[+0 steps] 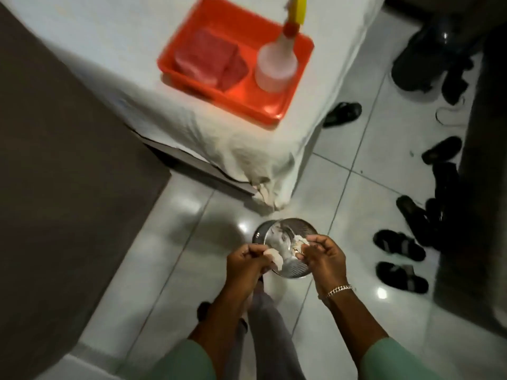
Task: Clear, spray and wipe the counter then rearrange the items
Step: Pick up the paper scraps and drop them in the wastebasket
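Note:
I hold a round metal plate low over the tiled floor, in front of my legs. My left hand grips its left rim and also pinches a white scrap. My right hand is closed on the right rim, with more white scraps under its fingers. Up on the white-covered table stands an orange tray. Inside it lie a folded red cloth and a clear spray bottle with a red and yellow head.
A dark brown counter surface fills the left side. Several black sandals and shoes lie scattered on the white tile floor at the right, beside a dark piece of furniture.

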